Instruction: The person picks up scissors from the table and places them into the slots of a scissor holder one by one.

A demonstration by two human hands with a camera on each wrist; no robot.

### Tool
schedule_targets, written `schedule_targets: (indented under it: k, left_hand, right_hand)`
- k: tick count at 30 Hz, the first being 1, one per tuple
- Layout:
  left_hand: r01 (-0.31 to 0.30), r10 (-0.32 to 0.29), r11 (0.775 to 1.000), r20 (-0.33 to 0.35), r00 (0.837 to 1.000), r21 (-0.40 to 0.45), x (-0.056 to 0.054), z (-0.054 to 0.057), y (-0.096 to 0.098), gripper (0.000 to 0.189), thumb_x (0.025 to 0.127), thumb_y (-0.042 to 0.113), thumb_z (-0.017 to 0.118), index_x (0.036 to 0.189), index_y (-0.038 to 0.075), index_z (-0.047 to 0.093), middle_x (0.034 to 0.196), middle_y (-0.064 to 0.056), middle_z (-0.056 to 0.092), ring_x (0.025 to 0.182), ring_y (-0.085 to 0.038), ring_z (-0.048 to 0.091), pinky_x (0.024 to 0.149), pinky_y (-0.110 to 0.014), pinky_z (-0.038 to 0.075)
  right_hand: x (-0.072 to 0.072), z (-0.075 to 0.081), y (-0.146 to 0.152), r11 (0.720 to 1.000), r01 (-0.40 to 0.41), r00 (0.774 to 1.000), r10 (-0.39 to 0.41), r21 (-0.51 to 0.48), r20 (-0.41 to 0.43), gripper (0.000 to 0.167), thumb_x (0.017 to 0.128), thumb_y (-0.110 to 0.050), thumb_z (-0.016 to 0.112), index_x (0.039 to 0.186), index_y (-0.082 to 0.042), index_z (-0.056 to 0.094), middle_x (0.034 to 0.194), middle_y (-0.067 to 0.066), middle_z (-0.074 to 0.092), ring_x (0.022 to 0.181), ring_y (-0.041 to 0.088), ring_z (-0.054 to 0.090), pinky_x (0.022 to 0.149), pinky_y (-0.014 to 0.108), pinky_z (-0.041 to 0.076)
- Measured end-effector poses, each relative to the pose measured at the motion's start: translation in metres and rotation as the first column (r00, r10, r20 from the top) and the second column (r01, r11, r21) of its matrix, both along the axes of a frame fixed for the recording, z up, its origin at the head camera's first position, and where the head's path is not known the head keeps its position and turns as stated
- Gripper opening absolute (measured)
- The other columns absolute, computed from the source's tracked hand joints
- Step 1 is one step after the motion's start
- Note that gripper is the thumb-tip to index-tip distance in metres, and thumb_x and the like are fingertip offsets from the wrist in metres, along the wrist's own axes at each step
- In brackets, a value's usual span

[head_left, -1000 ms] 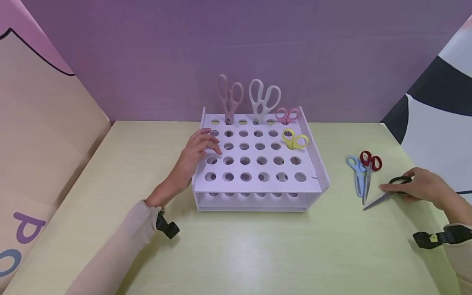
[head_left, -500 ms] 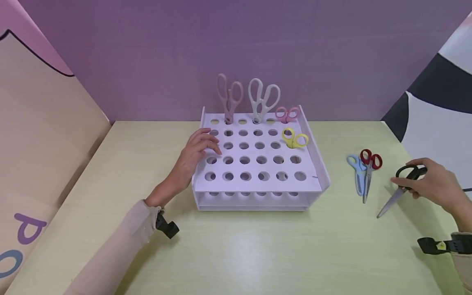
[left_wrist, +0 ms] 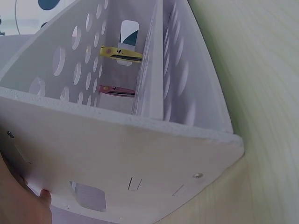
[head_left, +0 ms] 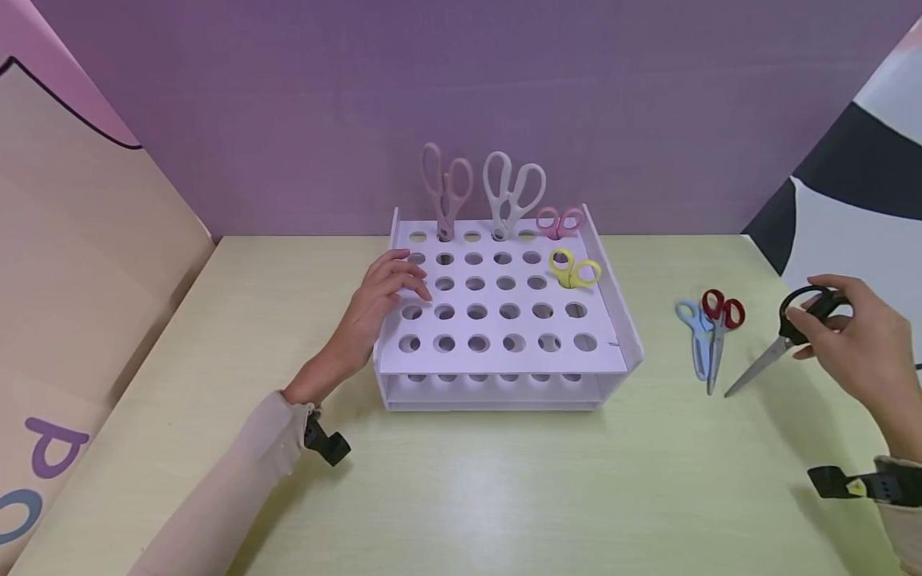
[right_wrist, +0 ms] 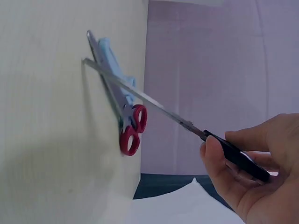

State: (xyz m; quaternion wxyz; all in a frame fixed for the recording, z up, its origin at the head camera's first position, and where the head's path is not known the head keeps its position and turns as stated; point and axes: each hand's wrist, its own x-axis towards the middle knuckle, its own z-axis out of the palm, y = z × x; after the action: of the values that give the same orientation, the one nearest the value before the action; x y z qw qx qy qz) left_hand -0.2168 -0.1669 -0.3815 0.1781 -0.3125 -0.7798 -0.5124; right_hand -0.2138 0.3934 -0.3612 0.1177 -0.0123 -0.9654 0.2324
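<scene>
My right hand (head_left: 867, 340) holds black-handled scissors (head_left: 762, 364) by the handle, between thumb and fingers. Their closed blades slant down and left, tip close over the table in the right wrist view. Left of them, light blue scissors (head_left: 698, 344) and red-handled scissors (head_left: 715, 356) lie partly overlapping. My left hand (head_left: 367, 312) rests over the left side of a white holed rack (head_left: 497, 364), fingers loosely bent across its edge. In the left wrist view, the thumb (left_wrist: 44, 198) is against the outer wall, near a cutout.
Mauve-pink scissors (head_left: 446, 210), white scissors (head_left: 515, 211) and small pink scissors (head_left: 558, 227) stand in the rack's back row. Yellow scissors (head_left: 564, 276) occupy a hole at the right. A purple wall (head_left: 288, 120) rises behind the table (head_left: 468, 480).
My right hand has lifted the black-handled scissors off the table and moved up and slightly right, its fingers turning about the handle. The left hand stays on the rack.
</scene>
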Motion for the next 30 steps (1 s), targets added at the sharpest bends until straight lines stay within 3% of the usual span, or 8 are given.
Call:
schedule_targets:
  k: [3, 6, 11, 14, 16, 17, 18, 30]
  left_hand:
    - [-0.003, 0.003, 1.000, 0.001, 1.000, 0.000, 0.000, 0.000, 0.000, 0.034, 0.088, 0.005, 0.034, 0.093, 0.003, 0.067, 0.121, -0.018, 0.059, 0.140, -0.029, 0.032, 0.119, -0.046, 0.016]
    - [-0.001, 0.001, 1.000, 0.000, 1.000, 0.003, 0.000, 0.000, 0.000, 0.034, 0.088, 0.004, 0.034, 0.094, 0.003, 0.067, 0.121, -0.019, 0.059, 0.140, -0.029, 0.032, 0.119, -0.046, 0.016]
    - [0.001, -0.001, 1.000, -0.001, 1.000, 0.005, 0.000, 0.000, 0.000, 0.034, 0.088, 0.004, 0.034, 0.094, 0.003, 0.068, 0.121, -0.019, 0.059, 0.140, -0.029, 0.032, 0.118, -0.046, 0.016]
    - [-0.001, 0.001, 1.000, -0.003, 1.000, 0.003, 0.000, 0.000, 0.000, 0.034, 0.088, 0.004, 0.034, 0.094, 0.003, 0.068, 0.121, -0.019, 0.059, 0.140, -0.029, 0.032, 0.118, -0.046, 0.016]
    - [0.002, -0.002, 1.000, -0.006, 1.000, 0.006, -0.001, -0.001, 0.000, 0.034, 0.089, 0.005, 0.034, 0.094, 0.003, 0.068, 0.121, -0.019, 0.059, 0.140, -0.029, 0.032, 0.119, -0.046, 0.016]
    - [0.003, -0.003, 1.000, -0.006, 1.000, 0.006, -0.001, -0.001, -0.001, 0.034, 0.089, 0.005, 0.034, 0.094, 0.003, 0.068, 0.121, -0.019, 0.059, 0.140, -0.029, 0.032, 0.119, -0.046, 0.015]
    - [0.004, -0.004, 1.000, -0.008, 1.000, 0.007, -0.001, -0.001, -0.001, 0.034, 0.089, 0.006, 0.034, 0.094, 0.003, 0.068, 0.121, -0.019, 0.059, 0.140, -0.029, 0.032, 0.119, -0.046, 0.015]
    - [-0.001, 0.001, 1.000, -0.011, 1.000, 0.002, -0.002, -0.002, 0.000, 0.035, 0.088, 0.003, 0.033, 0.094, 0.002, 0.068, 0.121, -0.018, 0.060, 0.140, -0.029, 0.033, 0.119, -0.044, 0.016]
  right_hand:
    - [0.004, 0.005, -0.009, 1.000, -0.020, 0.999, 0.021, 0.004, -0.047, 0.055, 0.099, -0.010, 0.056, 0.146, 0.007, 0.033, 0.110, 0.032, 0.050, 0.049, -0.024, 0.041, 0.044, 0.014, 0.036]
    - [0.008, 0.009, -0.017, 0.999, -0.035, 0.997, 0.036, 0.020, -0.073, 0.053, 0.099, -0.007, 0.055, 0.146, 0.008, 0.034, 0.108, 0.031, 0.051, 0.053, -0.026, 0.039, 0.045, 0.012, 0.036]
    - [0.013, 0.014, -0.028, 0.998, -0.049, 0.994, 0.053, 0.046, -0.098, 0.052, 0.098, -0.002, 0.056, 0.145, 0.009, 0.036, 0.104, 0.031, 0.053, 0.057, 0.005, 0.062, 0.048, 0.007, 0.035]
    - [0.016, 0.018, -0.032, 0.996, -0.079, 0.988, 0.084, 0.044, -0.132, 0.050, 0.097, 0.001, 0.055, 0.143, 0.010, 0.038, 0.103, 0.032, 0.054, 0.060, -0.007, 0.060, 0.048, 0.004, 0.034]
    - [0.018, 0.020, -0.034, 0.994, -0.101, 0.981, 0.108, 0.049, -0.160, 0.048, 0.096, 0.002, 0.055, 0.141, 0.011, 0.040, 0.103, 0.033, 0.054, 0.063, -0.028, 0.043, 0.048, 0.003, 0.033]
    - [0.019, 0.022, -0.035, 0.992, -0.115, 0.977, 0.122, 0.050, -0.175, 0.047, 0.096, 0.003, 0.054, 0.140, 0.012, 0.041, 0.103, 0.033, 0.054, 0.064, -0.030, 0.042, 0.048, 0.002, 0.033]
    - [0.020, 0.023, -0.036, 0.991, -0.126, 0.972, 0.134, 0.052, -0.191, 0.046, 0.096, 0.004, 0.054, 0.140, 0.012, 0.042, 0.103, 0.033, 0.055, 0.067, -0.036, 0.032, 0.049, 0.002, 0.033]
    - [0.036, 0.041, -0.063, 0.979, -0.177, 0.898, 0.204, 0.104, -0.389, 0.046, 0.091, 0.008, 0.059, 0.136, 0.006, 0.053, 0.108, 0.026, 0.062, 0.082, -0.035, 0.033, 0.069, -0.005, 0.028]
